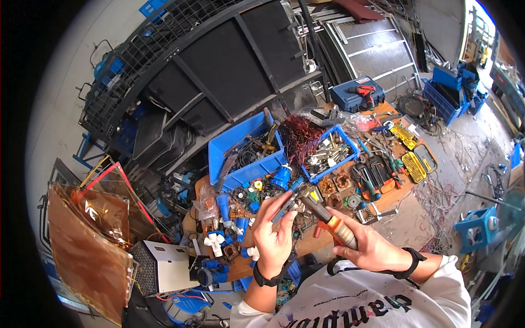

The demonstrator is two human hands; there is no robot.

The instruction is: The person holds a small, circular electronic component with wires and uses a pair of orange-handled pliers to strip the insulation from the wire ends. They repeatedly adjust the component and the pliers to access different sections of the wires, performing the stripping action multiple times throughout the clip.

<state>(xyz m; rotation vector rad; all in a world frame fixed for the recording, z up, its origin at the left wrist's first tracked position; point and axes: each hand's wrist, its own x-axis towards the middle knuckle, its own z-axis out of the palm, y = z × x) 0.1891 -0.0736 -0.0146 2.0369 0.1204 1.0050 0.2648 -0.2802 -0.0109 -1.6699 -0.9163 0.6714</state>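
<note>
Above the near edge of the cluttered table, my two hands are close together. My right hand (367,246) is closed round the orange-and-tan grip of a hand tool (340,228). Its thick dark metal shaft slants up and left to my left hand; the tool's exact kind is unclear. My left hand (275,232) pinches a thin dark grey metal piece (285,206) between thumb and fingers, right at the tool's far end. Whether the two touch or join is hard to make out. Small blue, copper-coloured and metal parts (254,197) lie beneath my hands.
Beyond my hands stand a large blue bin (246,176) of cables and tools and a smaller blue bin (313,178) of metal parts, with a red wire tangle (302,136) between. Screwdrivers (372,188), a yellow bit case (414,167) and a blue toolbox (350,98) sit rightward.
</note>
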